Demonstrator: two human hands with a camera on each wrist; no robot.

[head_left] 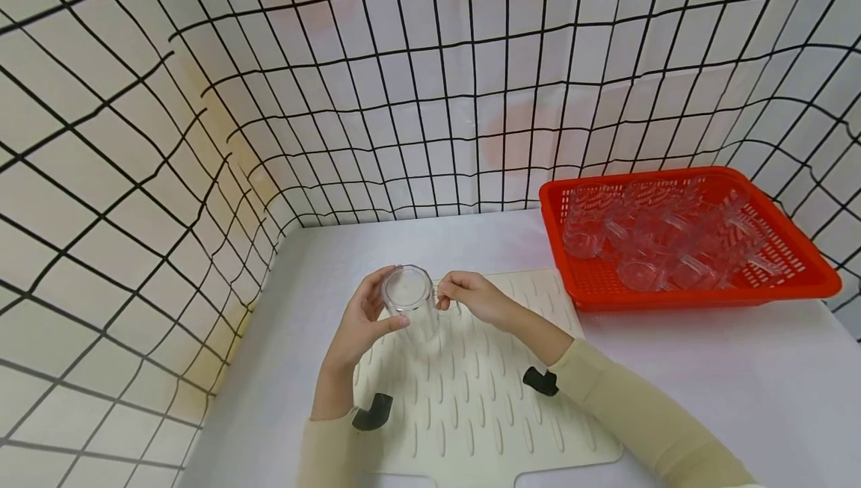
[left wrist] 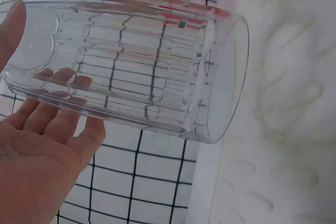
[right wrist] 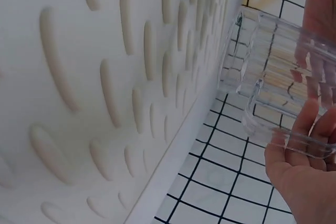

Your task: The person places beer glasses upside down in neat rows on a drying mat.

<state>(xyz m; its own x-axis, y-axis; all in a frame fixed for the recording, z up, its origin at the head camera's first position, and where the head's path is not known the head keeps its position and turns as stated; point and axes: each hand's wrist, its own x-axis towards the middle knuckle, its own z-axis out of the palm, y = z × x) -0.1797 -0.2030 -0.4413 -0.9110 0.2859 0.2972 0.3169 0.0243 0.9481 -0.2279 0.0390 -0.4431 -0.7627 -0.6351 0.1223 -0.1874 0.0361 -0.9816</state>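
A clear mug (head_left: 408, 290) is upside down above a cream ridged mat (head_left: 484, 398), its round base facing up and its open rim toward the mat. My left hand (head_left: 366, 321) grips the mug near its base, thumb on the near side and fingers on the far side. With curled fingers, my right hand (head_left: 476, 298) holds the handle on the mug's right. In the left wrist view the rim of the clear mug (left wrist: 136, 66) stands apart from the mat. The right wrist view shows the right hand's fingers (right wrist: 302, 145) wrapped on the handle.
A red plastic basket (head_left: 565, 264) stands at the back right, holding several clear mugs (head_left: 662, 226). Black wire grid panels (head_left: 430, 84) with white sheeting behind them enclose the back and sides. The mat lies on a white table (head_left: 706, 383).
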